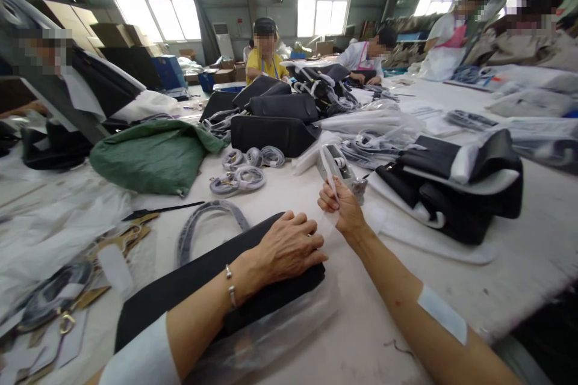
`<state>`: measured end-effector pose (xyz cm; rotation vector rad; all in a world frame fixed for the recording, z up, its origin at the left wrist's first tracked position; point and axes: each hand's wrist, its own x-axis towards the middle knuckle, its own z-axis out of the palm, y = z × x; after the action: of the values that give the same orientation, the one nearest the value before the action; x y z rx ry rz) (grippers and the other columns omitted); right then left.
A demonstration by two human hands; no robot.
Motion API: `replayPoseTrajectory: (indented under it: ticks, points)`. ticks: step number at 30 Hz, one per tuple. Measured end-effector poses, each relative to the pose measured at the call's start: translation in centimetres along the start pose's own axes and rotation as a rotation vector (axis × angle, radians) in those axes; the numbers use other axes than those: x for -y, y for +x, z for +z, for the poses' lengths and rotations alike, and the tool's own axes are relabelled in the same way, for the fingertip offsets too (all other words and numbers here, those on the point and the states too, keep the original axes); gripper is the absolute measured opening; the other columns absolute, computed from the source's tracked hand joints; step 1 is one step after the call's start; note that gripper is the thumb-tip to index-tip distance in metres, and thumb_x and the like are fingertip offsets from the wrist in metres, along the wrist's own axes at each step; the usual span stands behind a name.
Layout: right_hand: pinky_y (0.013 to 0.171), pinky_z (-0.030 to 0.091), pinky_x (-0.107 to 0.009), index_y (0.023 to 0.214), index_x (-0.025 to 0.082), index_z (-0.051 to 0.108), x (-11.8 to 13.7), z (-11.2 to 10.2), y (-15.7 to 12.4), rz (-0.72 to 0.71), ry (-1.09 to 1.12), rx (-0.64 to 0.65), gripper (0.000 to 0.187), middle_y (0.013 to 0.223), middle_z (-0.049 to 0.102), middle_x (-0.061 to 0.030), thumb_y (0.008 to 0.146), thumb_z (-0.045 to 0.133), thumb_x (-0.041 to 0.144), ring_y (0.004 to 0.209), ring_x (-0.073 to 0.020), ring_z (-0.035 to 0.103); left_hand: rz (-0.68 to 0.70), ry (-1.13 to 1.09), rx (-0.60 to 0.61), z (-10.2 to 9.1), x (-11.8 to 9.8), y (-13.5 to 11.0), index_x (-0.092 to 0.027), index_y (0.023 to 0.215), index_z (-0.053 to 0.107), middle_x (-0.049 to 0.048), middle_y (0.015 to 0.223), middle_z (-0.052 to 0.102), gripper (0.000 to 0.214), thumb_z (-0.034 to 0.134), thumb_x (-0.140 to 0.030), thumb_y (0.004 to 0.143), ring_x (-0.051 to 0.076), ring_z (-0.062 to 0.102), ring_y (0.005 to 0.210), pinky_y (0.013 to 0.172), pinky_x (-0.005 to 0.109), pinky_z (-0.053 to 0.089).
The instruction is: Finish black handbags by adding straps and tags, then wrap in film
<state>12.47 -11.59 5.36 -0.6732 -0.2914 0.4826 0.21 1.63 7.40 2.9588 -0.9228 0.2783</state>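
Note:
A black handbag (180, 280) lies on its side in front of me, its plastic-wrapped handle (212, 216) looping out on the far side. My left hand (289, 243) is over the bag's right end, fingers bent round it and partly hidden. Just to the right, my right hand (341, 204) is closed in a pinch on a thin translucent plastic strip (333, 183), raised above the table. Behind that hand stands a small grey tray (334, 159) with small items in it. Clear plastic film (280, 325) lies along the bag's near side.
Wrapped straps (248, 177) lie beyond the bag, before stacked black bags (273, 135). A green cloth sack (149, 153) is at left, near plastic and tags (45, 337). More black bags (465, 180) stand right. Co-workers (266, 60) work across the table.

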Motion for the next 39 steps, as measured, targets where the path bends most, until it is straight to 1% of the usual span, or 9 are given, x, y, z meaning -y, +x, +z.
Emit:
replayPoseTrajectory:
  ticks: [9,16,24,26,29,32,35,37,39]
  points:
    - [0.031,0.026,-0.013,0.072,0.019,0.049,1.1,-2.2,0.3,-0.051,-0.003,-0.137,0.033,0.05,0.041,0.0117,0.073,0.08,0.03,0.034,-0.0013,0.024,-0.016,-0.051,-0.012,-0.1,0.4,-0.4,-0.023,0.082,0.057,0.0014,0.085,0.062,0.035,0.039,-0.048,0.098,0.019,0.052,0.08,0.074,0.036,0.034]
    - [0.032,0.027,-0.013,0.068,0.019,0.047,2.0,-2.5,0.1,-0.058,-0.036,-0.157,0.031,0.052,0.04,0.0111,0.08,0.074,0.028,0.034,-0.0016,0.024,-0.025,-0.077,-0.006,-0.6,0.4,-0.5,-0.023,0.083,0.058,0.0021,0.084,0.063,0.034,0.041,-0.048,0.097,0.019,0.055,0.078,0.073,0.036,0.035]
    - [0.034,0.029,-0.013,0.072,0.018,0.053,5.2,-2.6,-0.2,-0.071,-0.025,-0.106,0.017,0.053,0.036,0.0101,0.085,0.063,0.015,0.037,-0.0031,0.02,-0.049,-0.174,-0.012,-0.1,0.7,-0.8,-0.021,0.081,0.057,0.0011,0.083,0.064,0.036,0.04,-0.047,0.098,0.017,0.058,0.074,0.075,0.034,0.037]
    - [0.035,0.028,-0.014,0.075,0.019,0.054,5.1,-1.9,-1.0,-0.032,-0.03,-0.068,0.013,0.054,0.033,0.0103,0.084,0.063,0.016,0.037,-0.0039,0.017,-0.083,-0.278,-0.03,0.3,0.9,-0.9,-0.02,0.082,0.058,0.0013,0.084,0.065,0.034,0.042,-0.046,0.097,0.017,0.059,0.076,0.077,0.033,0.038]
    - [0.035,0.026,-0.016,0.078,0.02,0.055,3.2,0.4,-2.4,0.036,-0.07,0.016,0.012,0.054,0.029,0.0104,0.083,0.066,0.022,0.039,-0.0053,0.014,-0.169,-0.577,-0.097,0.8,1.6,-1.2,-0.02,0.086,0.06,0.0015,0.086,0.065,0.027,0.045,-0.04,0.097,0.016,0.059,0.081,0.08,0.03,0.04]
    - [0.037,0.025,-0.017,0.075,0.021,0.053,0.0,3.4,-3.4,0.173,-0.114,0.171,0.022,0.053,0.032,0.0093,0.08,0.071,0.031,0.04,-0.0063,0.02,-0.375,-0.982,-0.275,1.3,2.6,-1.5,-0.018,0.087,0.06,0.001,0.082,0.062,0.023,0.047,-0.037,0.094,0.015,0.056,0.078,0.076,0.027,0.043]
    - [0.038,0.025,-0.018,0.071,0.022,0.049,-3.1,6.0,-3.6,0.274,-0.135,0.27,0.029,0.053,0.035,0.0085,0.079,0.073,0.035,0.041,-0.0067,0.024,-0.569,-1.341,-0.477,2.1,3.7,-1.9,-0.016,0.088,0.056,0.0,0.078,0.058,0.027,0.046,-0.042,0.092,0.014,0.055,0.073,0.071,0.026,0.045]
    - [0.039,0.024,-0.018,0.071,0.022,0.046,-4.4,7.3,-3.6,0.279,-0.122,0.279,0.032,0.053,0.034,0.0089,0.079,0.073,0.036,0.041,-0.0064,0.021,-0.64,-1.416,-0.537,2.6,4.3,-2.1,-0.016,0.09,0.053,-0.0002,0.076,0.057,0.03,0.042,-0.044,0.092,0.013,0.055,0.07,0.068,0.026,0.046]
    - [0.039,0.024,-0.018,0.072,0.022,0.045,-5.1,8.1,-3.5,0.286,-0.129,0.305,0.033,0.053,0.033,0.0096,0.079,0.073,0.039,0.041,-0.0064,0.021,-0.683,-1.353,-0.538,2.9,4.6,-2.4,-0.016,0.088,0.053,0.0002,0.075,0.057,0.029,0.04,-0.041,0.093,0.014,0.055,0.069,0.065,0.026,0.047]
